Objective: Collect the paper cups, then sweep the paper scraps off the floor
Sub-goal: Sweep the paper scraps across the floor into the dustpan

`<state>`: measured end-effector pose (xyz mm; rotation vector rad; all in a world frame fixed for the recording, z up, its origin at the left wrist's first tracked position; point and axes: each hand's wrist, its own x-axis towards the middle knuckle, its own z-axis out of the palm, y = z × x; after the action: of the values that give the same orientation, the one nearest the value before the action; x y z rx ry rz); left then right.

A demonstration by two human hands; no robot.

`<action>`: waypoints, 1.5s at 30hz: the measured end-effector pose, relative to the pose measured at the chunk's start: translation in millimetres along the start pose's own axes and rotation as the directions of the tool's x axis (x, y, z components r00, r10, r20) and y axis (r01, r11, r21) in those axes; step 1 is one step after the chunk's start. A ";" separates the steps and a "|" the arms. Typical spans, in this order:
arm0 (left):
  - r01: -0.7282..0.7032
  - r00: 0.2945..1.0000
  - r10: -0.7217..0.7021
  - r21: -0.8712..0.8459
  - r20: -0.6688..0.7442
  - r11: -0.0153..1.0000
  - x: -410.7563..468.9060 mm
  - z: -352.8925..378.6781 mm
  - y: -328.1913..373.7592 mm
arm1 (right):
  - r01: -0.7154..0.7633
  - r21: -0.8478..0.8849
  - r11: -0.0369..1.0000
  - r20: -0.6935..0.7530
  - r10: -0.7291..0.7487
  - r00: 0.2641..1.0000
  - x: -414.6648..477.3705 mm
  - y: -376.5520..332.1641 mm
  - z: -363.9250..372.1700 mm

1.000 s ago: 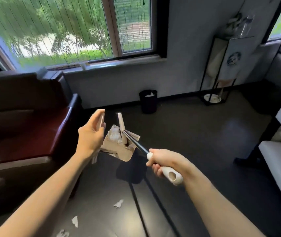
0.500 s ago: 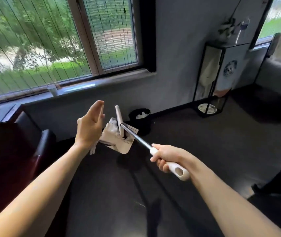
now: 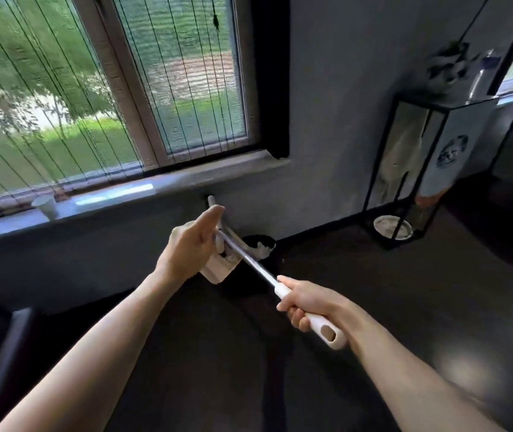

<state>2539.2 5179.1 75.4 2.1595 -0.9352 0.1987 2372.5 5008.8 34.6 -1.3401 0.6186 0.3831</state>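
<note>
**Holding a long-handled dustpan over the floor, centre of frame**

The fingers (image 3: 294, 318) of the right hand (image 3: 311, 307) are curled tightly round a white grip (image 3: 327, 333), lower right of centre. From the grip a metal pole (image 3: 249, 264) runs up and left to a beige dustpan (image 3: 216, 272) with a row of comb teeth, raised off the dark floor (image 3: 373, 291). The left hand (image 3: 191, 244) stands just in front of the pan with its fingers (image 3: 214, 213) straight and close together; whether they touch the pan cannot be told. A white rod (image 3: 211, 201) rises behind the fingertips. Just right of the pan stands a black bin (image 3: 250, 239) with white paper (image 3: 263, 247) inside. One paper cup (image 3: 45, 206) stands upright on the window sill (image 3: 108, 194), at left.
</note>
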 end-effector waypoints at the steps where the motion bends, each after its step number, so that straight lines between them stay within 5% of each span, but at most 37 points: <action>1: 0.009 0.999 -0.009 0.002 0.031 1.000 11.6 6.5 -4.1 | -0.009 0.013 1.000 -0.008 0.009 1.000 10.3 -5.2 -7.0; 7: -0.021 0.967 0.011 0.036 0.256 0.999 53.3 44.1 -22.9 | -0.081 0.176 0.981 -0.048 0.090 0.995 48.1 -13.8 -40.2; 18: -0.188 0.949 0.137 0.158 0.283 0.969 121.9 24.9 -41.5 | -0.034 0.318 0.948 -0.015 0.041 0.999 92.3 -36.4 -30.8; 23: -0.431 0.794 0.288 0.162 0.536 0.888 85.0 57.6 -43.5 | -0.061 0.332 0.941 -0.033 0.076 0.997 89.0 -17.8 -39.9; 29: -0.374 0.696 0.202 0.107 0.689 0.921 68.0 88.2 -53.4 | -0.022 0.458 0.889 -0.090 0.071 0.993 73.7 -11.0 -63.0; 35: -0.019 0.603 -0.086 0.122 0.793 0.992 68.4 100.6 -49.5 | -0.008 0.555 0.832 -0.127 0.094 0.987 51.8 -0.1 -78.8; 39: 0.042 0.528 -0.218 0.232 0.820 0.972 60.0 116.6 -63.3 | 0.009 0.587 0.810 -0.138 0.089 0.986 39.9 13.3 -77.6; 43: 0.005 0.524 -0.263 0.305 0.810 0.952 54.3 127.7 -67.9 | 0.013 0.606 0.796 -0.116 0.072 0.991 26.0 23.8 -79.3; 45: -0.053 0.580 -0.260 0.354 0.772 0.934 54.8 130.3 -69.4 | 0.022 0.607 0.795 -0.112 0.058 0.992 21.1 26.0 -80.1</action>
<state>2606.6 5088.0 -33.8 2.6615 -1.3258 -0.8536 2358.1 4934.1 -7.2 -0.7355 0.7796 0.0903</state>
